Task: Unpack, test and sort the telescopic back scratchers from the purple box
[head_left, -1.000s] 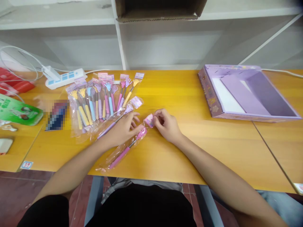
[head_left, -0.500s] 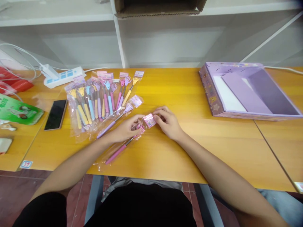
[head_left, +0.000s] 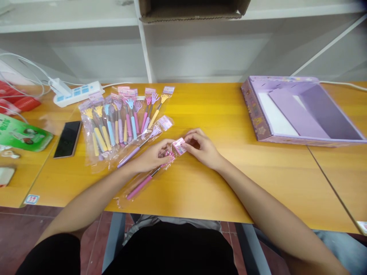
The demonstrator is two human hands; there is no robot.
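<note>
A pink back scratcher in a clear plastic bag lies slanted near the table's front, its hand-shaped head up and to the right. My left hand is closed around the bag at that head, partly hiding it. At the bag's top end, the fingertips of my right hand pinch the edge of the pink header card. Just beyond my left hand lies a purple bagged back scratcher. Behind it, several more bagged back scratchers in yellow, blue, pink and purple overlap in a pile.
To the right stands an open purple box with a loose purple panel inside. A phone, a green package and a white power strip are on the left. White shelving with a cardboard box rises behind the table.
My right fingertips have shifted slightly left along the header card, and the card has tilted a little. My left hand keeps its hold on the bagged pink back scratcher.
</note>
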